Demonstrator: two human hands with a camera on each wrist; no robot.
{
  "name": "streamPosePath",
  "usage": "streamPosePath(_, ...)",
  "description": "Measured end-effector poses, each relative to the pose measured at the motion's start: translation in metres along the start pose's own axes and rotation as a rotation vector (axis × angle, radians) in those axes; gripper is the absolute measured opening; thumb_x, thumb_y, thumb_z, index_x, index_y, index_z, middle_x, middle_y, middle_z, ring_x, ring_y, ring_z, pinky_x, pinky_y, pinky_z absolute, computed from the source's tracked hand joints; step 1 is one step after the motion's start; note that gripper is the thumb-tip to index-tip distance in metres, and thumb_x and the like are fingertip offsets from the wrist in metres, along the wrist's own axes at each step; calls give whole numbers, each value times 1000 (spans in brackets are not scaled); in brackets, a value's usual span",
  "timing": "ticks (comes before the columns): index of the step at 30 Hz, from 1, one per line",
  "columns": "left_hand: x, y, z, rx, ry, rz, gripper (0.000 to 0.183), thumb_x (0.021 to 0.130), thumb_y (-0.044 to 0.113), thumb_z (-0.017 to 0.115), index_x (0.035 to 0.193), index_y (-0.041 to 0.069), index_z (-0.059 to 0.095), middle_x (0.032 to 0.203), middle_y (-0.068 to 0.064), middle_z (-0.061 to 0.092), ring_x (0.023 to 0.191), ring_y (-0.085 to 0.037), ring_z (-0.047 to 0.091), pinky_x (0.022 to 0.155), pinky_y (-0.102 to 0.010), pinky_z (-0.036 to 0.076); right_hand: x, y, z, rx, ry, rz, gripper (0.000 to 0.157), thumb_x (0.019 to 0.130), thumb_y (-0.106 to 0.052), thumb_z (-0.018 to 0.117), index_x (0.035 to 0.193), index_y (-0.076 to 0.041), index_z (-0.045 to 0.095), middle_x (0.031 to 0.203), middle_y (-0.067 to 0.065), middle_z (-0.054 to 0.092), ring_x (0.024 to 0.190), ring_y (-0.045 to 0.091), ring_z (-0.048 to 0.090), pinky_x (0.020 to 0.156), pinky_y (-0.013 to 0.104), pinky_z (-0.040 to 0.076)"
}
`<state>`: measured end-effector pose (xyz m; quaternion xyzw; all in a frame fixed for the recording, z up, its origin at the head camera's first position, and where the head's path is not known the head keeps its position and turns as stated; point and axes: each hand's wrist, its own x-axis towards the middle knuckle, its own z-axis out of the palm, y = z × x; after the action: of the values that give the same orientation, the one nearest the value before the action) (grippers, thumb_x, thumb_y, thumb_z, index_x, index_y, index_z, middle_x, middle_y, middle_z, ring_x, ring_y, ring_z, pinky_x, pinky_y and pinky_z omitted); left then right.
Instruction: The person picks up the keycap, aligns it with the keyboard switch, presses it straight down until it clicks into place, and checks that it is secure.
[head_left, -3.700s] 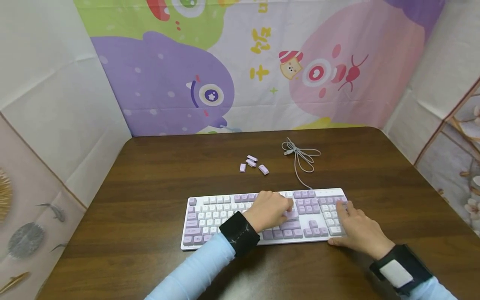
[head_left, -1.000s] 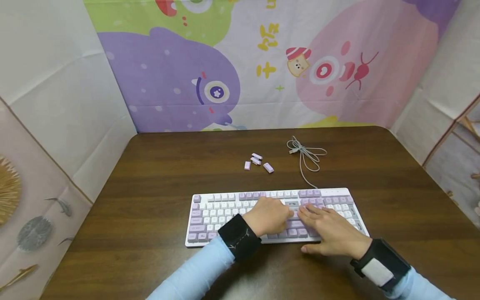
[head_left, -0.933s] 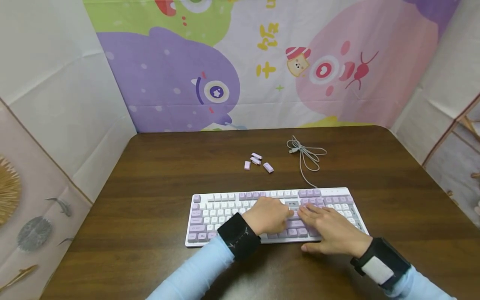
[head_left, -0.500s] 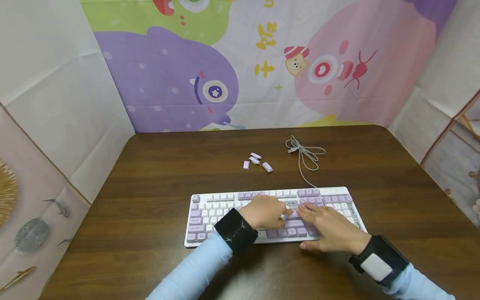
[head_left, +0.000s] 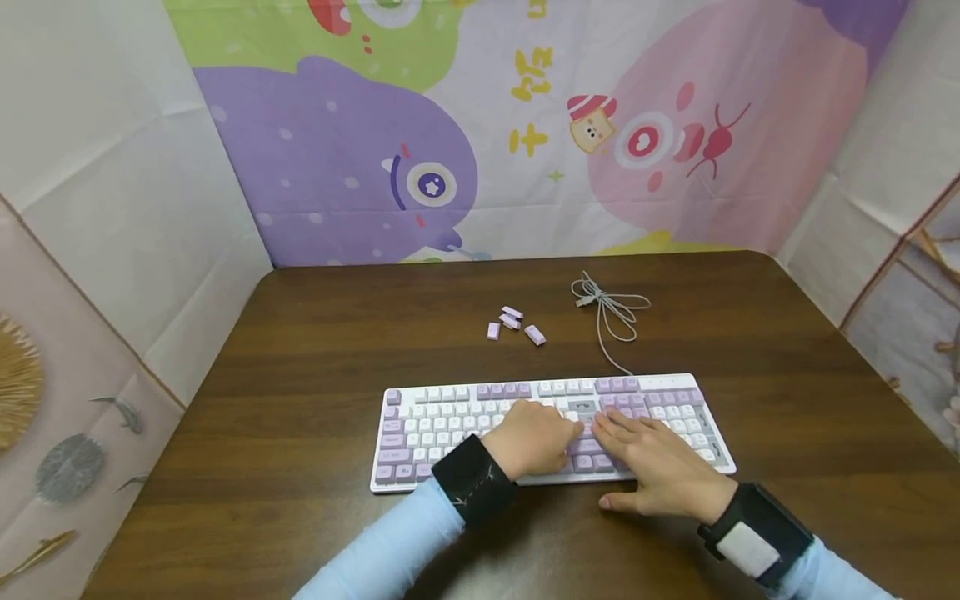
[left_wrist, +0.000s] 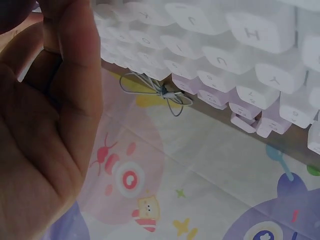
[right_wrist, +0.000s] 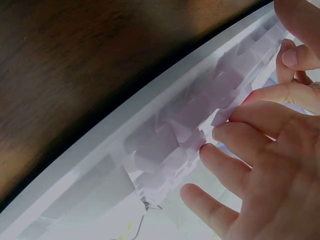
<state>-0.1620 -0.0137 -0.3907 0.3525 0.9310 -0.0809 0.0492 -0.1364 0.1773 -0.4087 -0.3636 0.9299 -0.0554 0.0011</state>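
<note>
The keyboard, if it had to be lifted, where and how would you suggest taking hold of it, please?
Probably by its two short ends, from left and right: the keyboard is long and lies flat on the table, and the cable leaves its far long edge, away from both ends.

Dark brown wood-grain bench — white-and-lilac keyboard lies flat on it, pale bundled cable behind, running to its rear edge — four loose lilac keycaps clustered left of the cable.
</note>
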Motion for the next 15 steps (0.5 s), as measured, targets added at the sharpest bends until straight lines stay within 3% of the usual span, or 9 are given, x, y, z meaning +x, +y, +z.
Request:
streamPosePath(4, 0, 2, 2, 6, 7, -11, 31, 82, 30, 63, 113, 25, 63, 80, 2, 69, 71, -15, 65, 56, -32, 49, -1, 0, 1, -14, 1, 4, 84, 68, -50, 74, 130, 1, 51, 135, 19, 51, 126, 36, 48, 96, 55, 39)
streamPosePath(10, -2, 6, 2, 32, 57, -21, 24, 81, 27, 63, 104, 21, 64, 76, 2, 68, 66, -15, 64, 53, -31, 48, 0, -1, 0, -29, -6, 12, 86, 67, -51, 74, 131, 1, 50, 136, 20, 50, 126, 37, 47, 97, 55, 39)
streamPosePath(15, -4, 8, 2, 33, 59, -28, 22, 82, 26, 62, 103, 20, 64, 78, 2, 68, 67, -15, 64, 54, -31, 48, 1, -4, -1, -26, -20, 18, 86, 66, -51, 74, 130, 1, 50, 136, 20, 50, 127, 37, 46, 98, 55, 38)
